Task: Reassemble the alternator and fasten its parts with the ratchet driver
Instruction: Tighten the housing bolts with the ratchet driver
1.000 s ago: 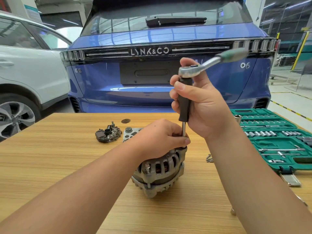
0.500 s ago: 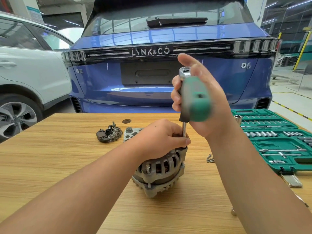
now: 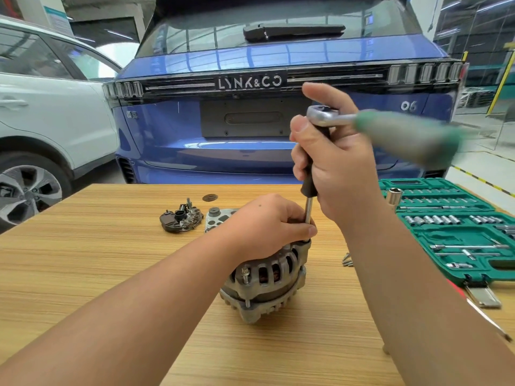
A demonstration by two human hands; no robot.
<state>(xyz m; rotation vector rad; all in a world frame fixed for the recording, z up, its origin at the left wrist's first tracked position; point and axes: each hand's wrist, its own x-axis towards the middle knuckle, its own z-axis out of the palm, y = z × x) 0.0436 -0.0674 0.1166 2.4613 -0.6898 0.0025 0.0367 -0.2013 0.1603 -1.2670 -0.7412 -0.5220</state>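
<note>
A: Alternator (image 3: 267, 282): on bench (image 3: 83, 260), centre, directly under both hands. Driver (image 3: 309, 188): upright, tip down at housing's right rim; green ratchet handle (image 3: 404, 135) pointing right, blurred.

B: Left hand (image 3: 264, 224): curled over housing top, fingers pinching shaft low. Right hand (image 3: 334, 168): wrapped round black grip, higher, nearer ratchet.

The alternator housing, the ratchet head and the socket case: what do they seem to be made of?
Alternator housing: probably cast aluminium, dull grey, with ribbed slots.
Ratchet head: likely chromed steel, bright and mirror-like; its green handle is too blurred to judge.
Socket case: apparently moulded plastic, matt green, with shaped recesses for tools.
</note>
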